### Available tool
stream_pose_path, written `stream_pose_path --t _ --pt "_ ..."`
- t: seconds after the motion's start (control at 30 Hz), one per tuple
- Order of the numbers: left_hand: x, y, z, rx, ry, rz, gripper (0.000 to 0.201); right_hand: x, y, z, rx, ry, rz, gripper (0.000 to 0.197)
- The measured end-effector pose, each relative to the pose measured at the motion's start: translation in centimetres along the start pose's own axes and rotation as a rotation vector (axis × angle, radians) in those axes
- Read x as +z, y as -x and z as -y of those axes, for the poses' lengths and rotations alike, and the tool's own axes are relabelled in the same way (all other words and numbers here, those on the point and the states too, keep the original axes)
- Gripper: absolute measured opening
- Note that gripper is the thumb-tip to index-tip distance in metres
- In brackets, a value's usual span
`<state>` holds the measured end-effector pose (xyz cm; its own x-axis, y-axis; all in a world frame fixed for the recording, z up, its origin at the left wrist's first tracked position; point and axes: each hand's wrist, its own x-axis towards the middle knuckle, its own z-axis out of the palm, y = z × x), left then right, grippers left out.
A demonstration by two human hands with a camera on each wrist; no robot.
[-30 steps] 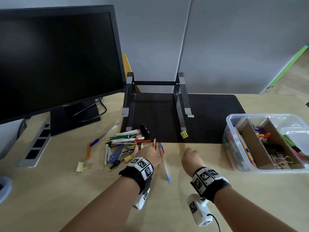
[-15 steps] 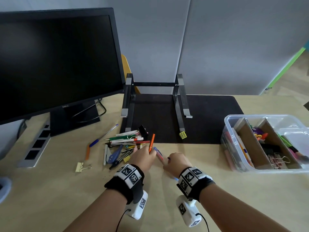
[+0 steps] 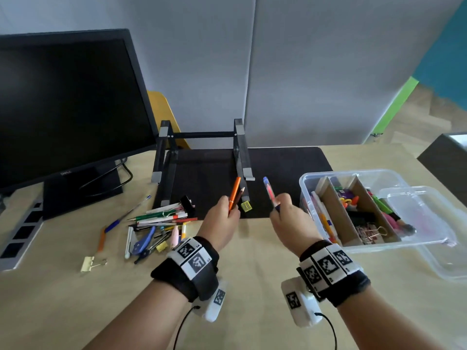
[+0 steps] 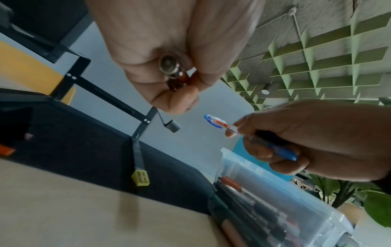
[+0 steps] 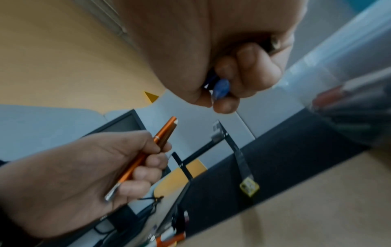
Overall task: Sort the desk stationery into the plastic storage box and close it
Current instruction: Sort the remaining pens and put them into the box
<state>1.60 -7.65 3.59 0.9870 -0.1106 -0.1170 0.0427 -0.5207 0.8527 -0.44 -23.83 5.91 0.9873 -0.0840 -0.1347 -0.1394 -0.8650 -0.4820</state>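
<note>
My left hand [image 3: 223, 215] is raised above the desk and grips an orange pen [image 3: 235, 192] and a brown pencil [image 3: 240, 195], tips pointing up. In the right wrist view the left hand's fingers [image 5: 146, 160] curl round the orange pen [image 5: 148, 153]. My right hand [image 3: 285, 213] holds a clear blue pen [image 3: 269, 192] upright, just left of the open plastic storage box [image 3: 379, 173]. The left wrist view shows the right hand [image 4: 264, 145] wrapped round the blue pen [image 4: 217, 123]. Cardboard dividers split the box; pens, markers and binder clips lie inside. A pile of pens [image 3: 161, 223] stays on the desk at the left.
The box's clear lid [image 3: 429, 223] lies against its right side. A black laptop stand [image 3: 202, 147] on a dark mat, a yellow sharpener [image 3: 246, 206], a monitor [image 3: 70, 109], a power strip [image 3: 17, 238] and a yellow binder clip [image 3: 88, 263] are around.
Both hands rose from the desk with what they picked up. The left lifted the orange pen and pencil; the right took the blue pen and moved right toward the box.
</note>
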Motion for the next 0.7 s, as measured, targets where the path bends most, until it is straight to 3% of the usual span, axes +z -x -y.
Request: stream_pose_path --t 0.17,0.3,0.43,0.57,0.7 --pt "1.5 0.1 -2.9 0.052 0.006 -0.016 0.028 -3.4 -1.1 -2.5 0.047 0.02 -0.127 0.028" --pt "2.5 -0.1 -4.2 0.053 -0.03 -0.052 0.032 -4.4 -2.2 -5.3 0.174 -0.003 -0.08 0.028" --pt "3.5 0.0 -5.3 0.017 -0.056 -0.035 0.022 -4.1 -2.6 -7.6 0.225 0.03 0.033 0.033" --pt "4.4 0.2 -6.3 0.035 -0.113 0.023 0.062 -3.5 -2.7 -9.3 0.193 0.096 0.098 0.034" --pt "4.9 0.2 -6.7 0.137 -0.14 0.063 0.065 -3.6 -2.5 -9.8 0.159 0.156 0.104 0.037"
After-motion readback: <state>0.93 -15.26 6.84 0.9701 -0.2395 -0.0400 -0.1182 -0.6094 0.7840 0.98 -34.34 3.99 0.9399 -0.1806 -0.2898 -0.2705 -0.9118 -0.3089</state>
